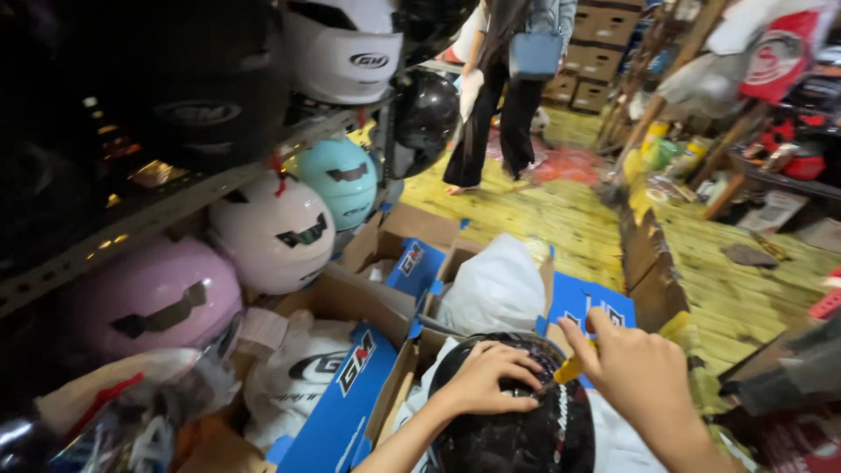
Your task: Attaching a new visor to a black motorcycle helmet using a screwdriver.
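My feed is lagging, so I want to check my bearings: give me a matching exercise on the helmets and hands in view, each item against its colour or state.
Column one:
1. Helmet under the left hand
2. Helmet nearest on the lower shelf
3. Right hand
4. Helmet next to the white one, farther along

Column two:
A. pale pink
B. grips a yellow-handled tool
C. light turquoise
D. black and glossy

Pairs: 1-D, the black helmet; 2-A, the pink helmet; 3-B; 4-C, the turquoise helmet, past the white helmet.

Shelf helmets: two white (343, 48) (272, 232), one pink (158, 298), one turquoise (340, 178); two hands (486, 378) (635, 372).
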